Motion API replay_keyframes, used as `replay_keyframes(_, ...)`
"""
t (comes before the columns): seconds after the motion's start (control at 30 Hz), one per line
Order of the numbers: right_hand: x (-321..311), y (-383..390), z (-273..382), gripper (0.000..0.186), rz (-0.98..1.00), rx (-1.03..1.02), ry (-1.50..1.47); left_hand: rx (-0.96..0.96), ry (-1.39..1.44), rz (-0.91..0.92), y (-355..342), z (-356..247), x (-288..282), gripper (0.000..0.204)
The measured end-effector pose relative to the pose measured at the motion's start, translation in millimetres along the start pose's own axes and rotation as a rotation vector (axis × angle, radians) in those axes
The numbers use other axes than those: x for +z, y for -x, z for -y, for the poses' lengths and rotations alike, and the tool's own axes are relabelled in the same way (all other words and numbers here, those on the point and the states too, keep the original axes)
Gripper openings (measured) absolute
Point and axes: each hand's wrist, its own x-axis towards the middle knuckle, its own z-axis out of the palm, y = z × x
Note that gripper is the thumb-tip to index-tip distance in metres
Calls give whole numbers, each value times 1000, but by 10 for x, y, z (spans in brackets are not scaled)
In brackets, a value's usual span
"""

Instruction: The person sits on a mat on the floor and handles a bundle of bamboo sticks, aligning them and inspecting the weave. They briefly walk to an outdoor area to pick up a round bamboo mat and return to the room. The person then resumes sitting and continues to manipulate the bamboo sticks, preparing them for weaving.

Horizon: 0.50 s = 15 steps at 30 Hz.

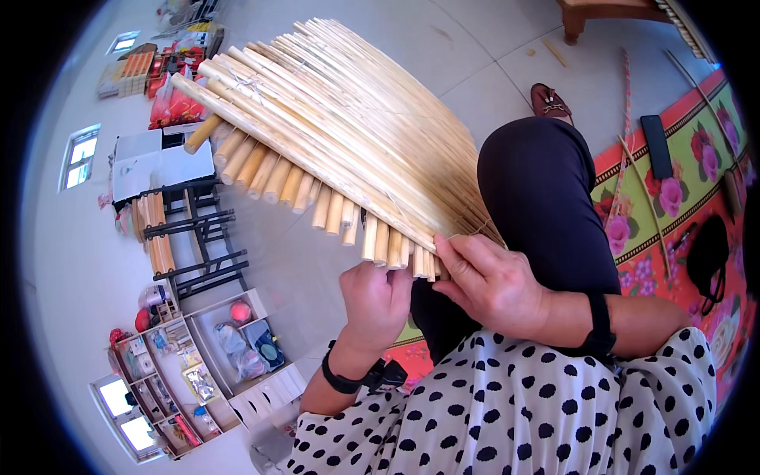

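Note:
A large panel of pale reed stalks point(348, 111), bound side by side with thin string, spreads out in front of me and slants up to the far left. Along its near edge runs one long stalk point(317, 170), and a row of thick cut stalk ends point(273, 178) sticks out below it. My right hand point(499, 289) pinches the near right end of this edge between thumb and fingers. Beneath the cut ends, my left hand point(376, 305) is curled closed against the panel; its fingertips are hidden. Part of the panel lies against my raised knee point(534, 182).
At right, a floral cloth point(633, 253) carries a dark phone point(656, 147), a thin stick point(647, 198) and a black item with straps point(707, 255). A wooden furniture leg point(571, 28) stands far right. Folded tables point(202, 233) and a shelf unit point(229, 400) are at left.

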Motion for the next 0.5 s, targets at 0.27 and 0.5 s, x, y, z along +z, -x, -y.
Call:
replay_keyframes(0.27, -31, -11, -33, 50, 15, -51, 71, -25, 56, -103, 64, -16, 79, 6)
replay_keyframes(0.5, -26, -26, -39, 48, 36, -104, 67, -20, 100, -143, 50, -45, 94, 7)
